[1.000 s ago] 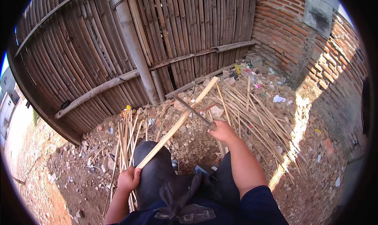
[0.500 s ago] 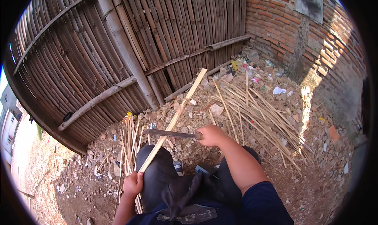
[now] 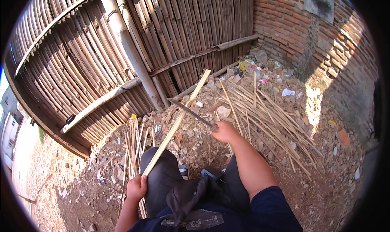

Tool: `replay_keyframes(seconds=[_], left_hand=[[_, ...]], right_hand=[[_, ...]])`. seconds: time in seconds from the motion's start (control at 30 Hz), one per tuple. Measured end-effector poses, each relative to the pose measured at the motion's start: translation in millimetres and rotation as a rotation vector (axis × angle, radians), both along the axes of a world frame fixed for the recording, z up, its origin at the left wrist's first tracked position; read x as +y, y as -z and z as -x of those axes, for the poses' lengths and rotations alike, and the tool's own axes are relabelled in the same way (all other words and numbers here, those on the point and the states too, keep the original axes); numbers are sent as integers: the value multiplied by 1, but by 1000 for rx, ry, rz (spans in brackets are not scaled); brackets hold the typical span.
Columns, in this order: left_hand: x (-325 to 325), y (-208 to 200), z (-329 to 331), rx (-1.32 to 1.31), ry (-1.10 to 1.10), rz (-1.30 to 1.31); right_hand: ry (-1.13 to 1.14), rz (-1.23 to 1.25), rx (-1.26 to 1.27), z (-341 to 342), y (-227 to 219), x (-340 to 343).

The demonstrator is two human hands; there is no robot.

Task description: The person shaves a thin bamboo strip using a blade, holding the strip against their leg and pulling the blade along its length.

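Observation:
My left hand [image 3: 137,187] grips the lower end of a long, pale bamboo strip [image 3: 170,135], thumb along its top, beside my left knee. The strip slants up and away to the right, passing over my left thigh, its far end near the fence's foot. My right hand [image 3: 226,132] is closed round the handle of a long machete [image 3: 194,114]. The dark blade points up and to the left and crosses the strip in its upper half. Whether the edge touches the strip I cannot tell.
A pile of split bamboo strips [image 3: 268,118] lies on the rubble ahead right; another bundle [image 3: 132,150] lies by my left leg. A bamboo fence [image 3: 81,69] rises ahead left, and a brick wall [image 3: 284,33] stands at the right. Stones and litter cover the ground.
My right hand has moved slightly away and to the right. The machete has swung from nearly level to slanting up-left, its blade farther up the strip. Brighter sunlight falls on the fence.

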State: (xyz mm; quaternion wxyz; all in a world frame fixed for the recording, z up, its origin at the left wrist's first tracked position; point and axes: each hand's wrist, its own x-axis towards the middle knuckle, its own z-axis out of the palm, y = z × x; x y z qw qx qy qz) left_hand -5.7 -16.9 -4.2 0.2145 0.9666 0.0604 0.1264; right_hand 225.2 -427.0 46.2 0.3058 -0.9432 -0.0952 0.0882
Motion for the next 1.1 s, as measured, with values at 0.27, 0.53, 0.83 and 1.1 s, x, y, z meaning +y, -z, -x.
replay_keyframes(seconds=[0.27,0.53,0.83,1.1], left_hand=[[0,2,-1,10,-1,4],[2,4,-1,1,8,17],[-5,-10,0,41,-18,13],[-4,-15,-3,105,-18,-2]], right_hand=[[-96,70,-107,6,6,5],[-154,48,-98,7,8,10],[-152,90,-61,8,1,13],[-184,122,-42,-4,22,10]])
